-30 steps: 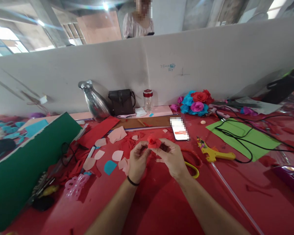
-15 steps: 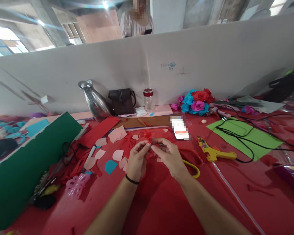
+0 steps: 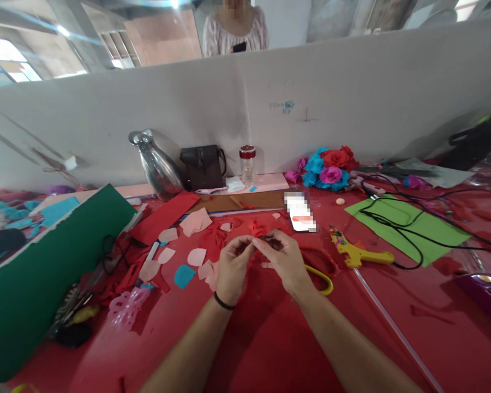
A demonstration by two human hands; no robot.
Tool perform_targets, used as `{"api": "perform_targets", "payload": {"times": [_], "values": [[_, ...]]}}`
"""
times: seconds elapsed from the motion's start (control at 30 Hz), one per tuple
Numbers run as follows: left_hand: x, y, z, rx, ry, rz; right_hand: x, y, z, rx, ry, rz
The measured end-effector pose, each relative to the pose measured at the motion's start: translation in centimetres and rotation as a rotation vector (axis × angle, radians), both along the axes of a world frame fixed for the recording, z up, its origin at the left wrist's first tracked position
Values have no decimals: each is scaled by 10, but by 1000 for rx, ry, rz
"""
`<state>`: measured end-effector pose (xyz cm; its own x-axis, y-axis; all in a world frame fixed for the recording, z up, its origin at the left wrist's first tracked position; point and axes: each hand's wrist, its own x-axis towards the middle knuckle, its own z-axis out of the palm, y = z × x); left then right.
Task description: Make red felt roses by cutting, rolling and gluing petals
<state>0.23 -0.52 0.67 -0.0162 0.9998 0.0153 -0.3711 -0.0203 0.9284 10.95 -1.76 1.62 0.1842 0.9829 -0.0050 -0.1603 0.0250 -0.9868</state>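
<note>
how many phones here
2: a lit phone lies on the red table beyond the right hand; a dark phone is in front of the person behind the partition. Others may be hidden.

Vivid scarlet in the paper flower [image 3: 255,227], deeper red across the tabletop [image 3: 270,344]. Pale pink in several loose petals [image 3: 197,257], teal in a curved scrap [image 3: 184,277]. Yellow on the glue gun [image 3: 370,256], black on its cord [image 3: 408,267]; red and yellow on the scissor handles [image 3: 330,285]. Lime green in the flat sheet [image 3: 442,234], dark green in the board [image 3: 53,278]. Blue, red and magenta mixed through the bouquet [image 3: 330,174]. Silver on the jug [image 3: 159,166], black on the wristband [image 3: 223,302], pink openwork pattern on the cutout [image 3: 126,307].
</note>
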Motion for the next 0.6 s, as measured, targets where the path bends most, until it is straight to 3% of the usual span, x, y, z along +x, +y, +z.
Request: {"api": "perform_targets", "payload": {"times": [0.2,0.33,0.6], "values": [[-2,-3,6,64,109,24,2,-1,5,-41,72,61],[-2,-3,7,48,75,69,3,-3,9,-102,192,138],[-2,-5,9,7,-8,-11,7,2,5,-170,406,155]]}}
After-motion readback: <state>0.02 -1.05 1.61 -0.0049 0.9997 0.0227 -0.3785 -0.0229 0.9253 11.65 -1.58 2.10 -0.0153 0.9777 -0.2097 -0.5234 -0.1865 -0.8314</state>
